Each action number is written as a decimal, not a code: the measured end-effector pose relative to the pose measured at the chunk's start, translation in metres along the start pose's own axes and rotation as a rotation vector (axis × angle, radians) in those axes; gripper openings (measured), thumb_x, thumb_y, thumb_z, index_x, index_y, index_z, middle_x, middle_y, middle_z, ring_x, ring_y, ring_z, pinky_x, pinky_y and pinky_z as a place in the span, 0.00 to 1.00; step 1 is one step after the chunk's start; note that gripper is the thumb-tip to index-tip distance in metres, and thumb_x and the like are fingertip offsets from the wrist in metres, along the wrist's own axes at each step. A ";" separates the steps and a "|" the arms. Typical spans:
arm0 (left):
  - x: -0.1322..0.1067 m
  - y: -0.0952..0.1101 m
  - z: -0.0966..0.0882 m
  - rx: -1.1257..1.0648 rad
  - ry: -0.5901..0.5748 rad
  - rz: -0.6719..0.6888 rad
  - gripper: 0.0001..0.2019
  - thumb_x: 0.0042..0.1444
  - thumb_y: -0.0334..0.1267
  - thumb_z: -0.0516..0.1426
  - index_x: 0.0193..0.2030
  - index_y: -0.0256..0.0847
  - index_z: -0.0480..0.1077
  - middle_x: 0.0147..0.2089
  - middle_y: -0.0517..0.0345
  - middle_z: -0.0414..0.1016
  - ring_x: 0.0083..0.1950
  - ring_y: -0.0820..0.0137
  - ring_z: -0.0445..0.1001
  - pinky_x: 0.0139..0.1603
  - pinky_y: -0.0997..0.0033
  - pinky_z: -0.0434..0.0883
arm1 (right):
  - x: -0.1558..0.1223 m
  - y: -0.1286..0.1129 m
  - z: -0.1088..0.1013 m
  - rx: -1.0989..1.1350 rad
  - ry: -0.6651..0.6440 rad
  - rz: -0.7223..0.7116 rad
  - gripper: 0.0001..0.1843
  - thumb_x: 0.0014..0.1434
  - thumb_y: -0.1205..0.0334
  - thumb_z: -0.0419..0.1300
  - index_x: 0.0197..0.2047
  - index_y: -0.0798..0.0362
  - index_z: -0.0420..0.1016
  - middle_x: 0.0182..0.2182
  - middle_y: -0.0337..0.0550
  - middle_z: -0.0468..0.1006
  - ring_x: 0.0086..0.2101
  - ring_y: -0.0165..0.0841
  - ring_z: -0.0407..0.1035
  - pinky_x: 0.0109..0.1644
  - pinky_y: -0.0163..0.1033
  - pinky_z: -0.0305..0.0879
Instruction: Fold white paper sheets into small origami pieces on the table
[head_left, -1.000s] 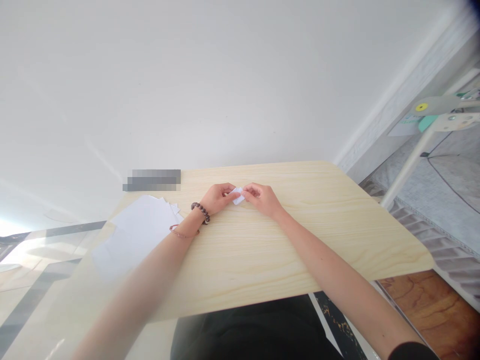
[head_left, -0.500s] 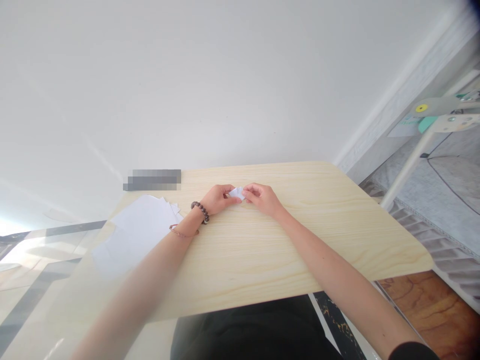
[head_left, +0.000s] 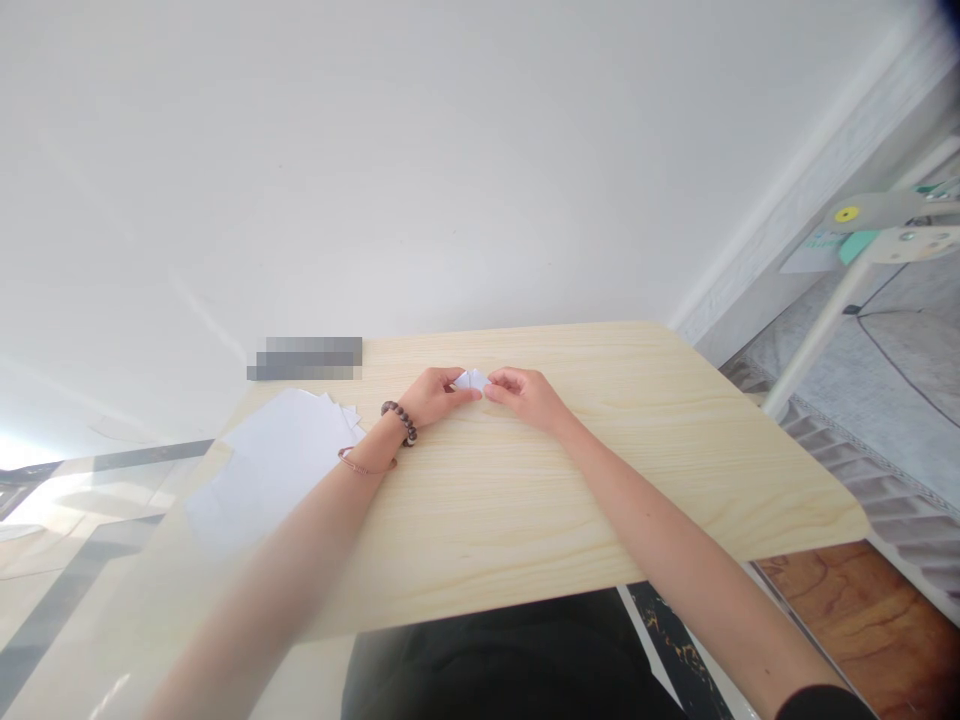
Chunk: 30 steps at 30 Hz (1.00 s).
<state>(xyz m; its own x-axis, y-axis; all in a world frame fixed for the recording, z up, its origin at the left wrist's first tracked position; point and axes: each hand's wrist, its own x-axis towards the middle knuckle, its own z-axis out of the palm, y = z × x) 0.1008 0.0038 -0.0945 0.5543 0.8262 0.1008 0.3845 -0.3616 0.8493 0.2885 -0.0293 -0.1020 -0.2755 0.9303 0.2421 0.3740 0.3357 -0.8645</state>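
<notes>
A small piece of folded white paper (head_left: 473, 380) is sitting between the 2 hands, above the far half of the table (head_left: 600, 480). The left hand (head_left: 433, 397) is gripping its left end: the thumb is lying along the paper's near edge, pointing right, while the fingers are curling round the far left side. The right hand (head_left: 531, 398) is pinching at the right corner, its thumb and bent fingers closing on the paper's tip from the right; how firmly, I cannot tell.

So the paper is lying directly right of the left fingers and directly left of the right ones, and both hands are touching it. Its visible part is running slightly longer left to right than near to far, though the fingers are hiding both ends. The left hand is covering more of it. White sheets (head_left: 277, 450) are resting at the table's left, beyond the beaded bracelet (head_left: 399, 420).
</notes>
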 end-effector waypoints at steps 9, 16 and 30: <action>0.001 -0.004 0.003 -0.074 0.042 0.015 0.20 0.45 0.52 0.55 0.35 0.35 0.70 0.30 0.58 0.71 0.28 0.74 0.66 0.27 0.77 0.63 | 0.000 -0.003 -0.003 -0.018 0.008 -0.019 0.13 0.53 0.55 0.52 0.32 0.54 0.72 0.26 0.39 0.73 0.28 0.28 0.66 0.34 0.33 0.61; 0.003 -0.002 0.002 -0.120 0.089 0.020 0.22 0.50 0.54 0.50 0.32 0.36 0.73 0.31 0.57 0.73 0.29 0.73 0.68 0.32 0.76 0.66 | 0.001 -0.001 0.000 -0.064 0.078 -0.079 0.11 0.53 0.58 0.51 0.31 0.54 0.71 0.24 0.38 0.71 0.24 0.26 0.63 0.31 0.32 0.60; 0.005 -0.003 0.004 -0.326 0.115 0.027 0.17 0.47 0.49 0.56 0.35 0.35 0.71 0.35 0.53 0.73 0.36 0.70 0.69 0.33 0.73 0.69 | 0.001 0.000 0.001 -0.092 0.091 -0.093 0.11 0.53 0.57 0.51 0.29 0.54 0.70 0.24 0.38 0.71 0.25 0.26 0.63 0.32 0.32 0.60</action>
<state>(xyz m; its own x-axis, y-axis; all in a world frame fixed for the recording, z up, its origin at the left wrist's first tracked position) 0.1054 0.0073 -0.0991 0.4668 0.8683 0.1680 0.1041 -0.2426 0.9645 0.2873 -0.0290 -0.1024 -0.2327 0.9027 0.3618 0.4317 0.4292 -0.7933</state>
